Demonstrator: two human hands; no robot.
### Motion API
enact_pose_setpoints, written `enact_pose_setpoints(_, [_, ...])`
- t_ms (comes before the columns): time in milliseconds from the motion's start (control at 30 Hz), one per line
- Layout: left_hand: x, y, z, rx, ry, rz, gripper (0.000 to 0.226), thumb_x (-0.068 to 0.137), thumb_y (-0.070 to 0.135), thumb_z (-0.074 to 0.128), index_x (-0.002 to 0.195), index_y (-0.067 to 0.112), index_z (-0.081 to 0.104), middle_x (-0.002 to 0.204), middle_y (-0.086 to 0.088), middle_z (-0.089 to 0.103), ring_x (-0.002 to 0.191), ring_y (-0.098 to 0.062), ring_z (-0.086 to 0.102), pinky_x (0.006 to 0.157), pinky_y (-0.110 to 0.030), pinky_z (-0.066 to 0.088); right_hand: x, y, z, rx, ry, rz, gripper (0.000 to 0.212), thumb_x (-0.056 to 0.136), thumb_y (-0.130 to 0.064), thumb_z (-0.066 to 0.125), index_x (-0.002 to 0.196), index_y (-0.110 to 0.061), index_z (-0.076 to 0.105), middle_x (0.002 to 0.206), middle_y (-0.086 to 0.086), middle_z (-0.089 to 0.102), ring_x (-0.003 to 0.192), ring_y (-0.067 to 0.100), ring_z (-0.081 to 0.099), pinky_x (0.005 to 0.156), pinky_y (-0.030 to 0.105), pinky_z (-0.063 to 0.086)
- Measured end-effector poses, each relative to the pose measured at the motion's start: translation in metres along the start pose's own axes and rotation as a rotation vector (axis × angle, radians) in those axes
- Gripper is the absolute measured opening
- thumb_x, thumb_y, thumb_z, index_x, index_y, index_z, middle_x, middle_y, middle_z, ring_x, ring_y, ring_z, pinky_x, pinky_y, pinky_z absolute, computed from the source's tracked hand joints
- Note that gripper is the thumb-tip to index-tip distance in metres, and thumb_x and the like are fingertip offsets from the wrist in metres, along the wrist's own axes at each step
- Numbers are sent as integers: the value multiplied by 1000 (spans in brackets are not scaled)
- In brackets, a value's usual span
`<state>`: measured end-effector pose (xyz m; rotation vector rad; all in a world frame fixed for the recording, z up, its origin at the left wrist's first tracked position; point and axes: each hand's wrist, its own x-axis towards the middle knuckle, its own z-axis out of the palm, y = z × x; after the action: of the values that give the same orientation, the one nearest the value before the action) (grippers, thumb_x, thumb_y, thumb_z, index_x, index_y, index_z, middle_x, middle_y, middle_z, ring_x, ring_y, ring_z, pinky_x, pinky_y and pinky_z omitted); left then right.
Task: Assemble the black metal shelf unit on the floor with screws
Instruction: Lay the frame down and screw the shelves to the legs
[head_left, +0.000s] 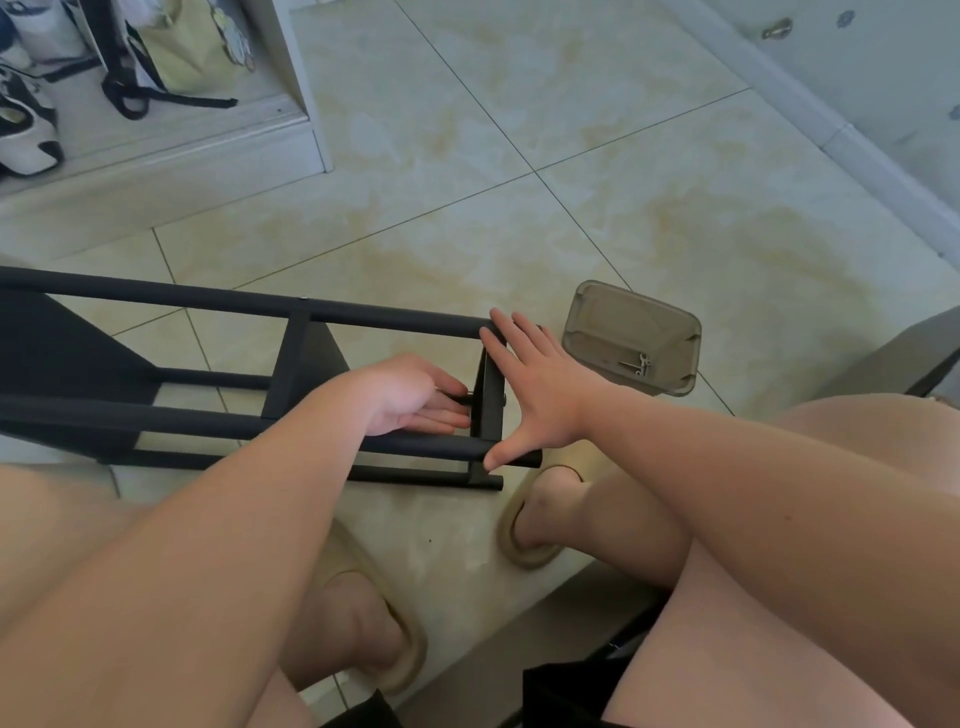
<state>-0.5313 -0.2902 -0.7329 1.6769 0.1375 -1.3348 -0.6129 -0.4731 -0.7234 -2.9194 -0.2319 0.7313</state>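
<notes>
The black metal shelf unit (218, 306) lies on its side on the tiled floor, its long tubes running from the left edge to the middle. My right hand (540, 384) lies flat and spread against the frame's right end, fingers on the upper tube and thumb on the lower tube. My left hand (410, 397) reaches inside the frame and pinches a small screw or pin against the end plate (491, 400). The fingertips partly hide the screw.
A clear plastic container (631, 338) holding a few small metal screws sits on the floor just right of the frame. My feet in beige slippers (524, 519) stand below it. A white cabinet (291, 78) with shoes and a bag is at top left; a wall runs along the right.
</notes>
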Motion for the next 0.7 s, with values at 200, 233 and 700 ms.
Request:
enact_pose_setpoints(200, [3, 5, 2, 53, 13, 97, 17, 100, 0, 54, 113, 2, 66, 94, -15, 76, 84, -20, 76, 71, -26, 62, 8, 9, -11, 5, -28, -12, 152, 58, -91, 65, 160, -12, -14, 165, 7, -27, 153, 29, -24, 125, 45, -9])
enact_pose_setpoints(233, [4, 6, 3, 66, 29, 108, 16, 99, 3, 57, 112, 2, 67, 95, -15, 75, 81, -20, 76, 69, -26, 61, 10, 11, -12, 6, -31, -11, 152, 57, -91, 65, 160, -12, -14, 165, 7, -27, 153, 28, -24, 125, 45, -9])
enact_pose_setpoints(700, [19, 9, 13, 418, 66, 22, 16, 75, 28, 72, 85, 19, 80, 84, -2, 78, 90, -22, 75, 100, -43, 53, 11, 12, -11, 19, -23, -8, 152, 57, -91, 65, 160, -14, -15, 165, 6, -29, 152, 28, -26, 125, 45, -10])
